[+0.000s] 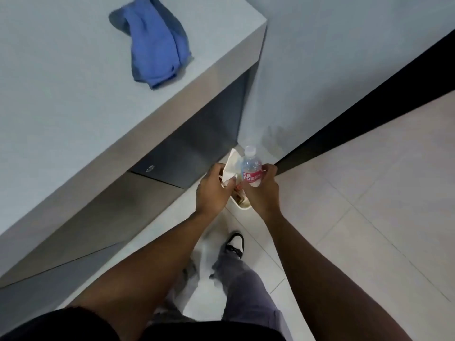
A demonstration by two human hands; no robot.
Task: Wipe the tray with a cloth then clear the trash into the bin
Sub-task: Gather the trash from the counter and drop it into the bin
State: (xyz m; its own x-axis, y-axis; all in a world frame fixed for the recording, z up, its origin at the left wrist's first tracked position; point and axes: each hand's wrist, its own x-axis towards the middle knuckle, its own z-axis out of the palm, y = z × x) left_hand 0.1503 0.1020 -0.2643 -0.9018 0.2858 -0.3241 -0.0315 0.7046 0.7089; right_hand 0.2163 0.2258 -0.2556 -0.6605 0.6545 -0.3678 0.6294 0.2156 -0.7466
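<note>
My right hand point(261, 190) grips a small plastic bottle point(251, 168) around its labelled middle; it looks light, stiff and a little slick, so the waist is the safest hold. My left hand point(213, 190) pinches crumpled white paper point(231, 166), soft and weightless. Both hang over the pale bin point(242, 205) on the tiled floor point(369, 193), mostly hidden beneath my hands. The blue cloth point(157, 43) lies bunched on the grey desk point(61, 94), near its corner. I see no tray.
</note>
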